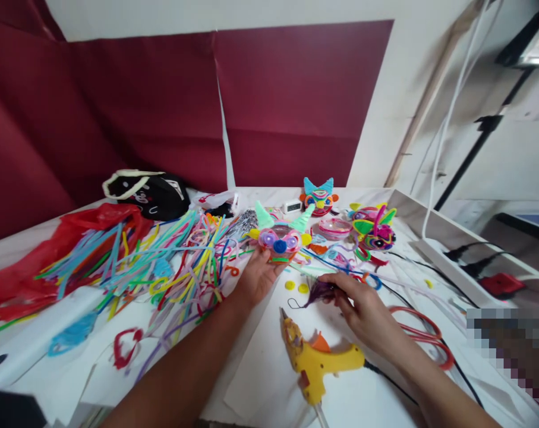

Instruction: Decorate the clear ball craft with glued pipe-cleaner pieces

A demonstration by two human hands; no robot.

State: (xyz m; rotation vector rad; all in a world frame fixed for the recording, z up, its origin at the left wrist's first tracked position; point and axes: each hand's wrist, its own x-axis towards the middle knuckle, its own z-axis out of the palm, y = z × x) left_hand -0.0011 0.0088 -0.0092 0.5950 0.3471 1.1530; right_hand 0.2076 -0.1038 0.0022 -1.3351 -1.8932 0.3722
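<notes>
Mint-eared, blue-nosed figure (279, 245) in grasp of left hand (257, 277), purple tassel (318, 292) in pinch of right hand (359, 301)

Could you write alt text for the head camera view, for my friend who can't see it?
A person's left hand holds a green-eared, blue-nosed animal-face craft, while the right hand holds a purple tassel. A yellow hot glue gun lies nearer the viewer; a heap of colorful pipe cleaners spreads to the left.

The white table (257, 195) bears pipe cleaners (189, 238) and a red bag (10, 292).
</notes>
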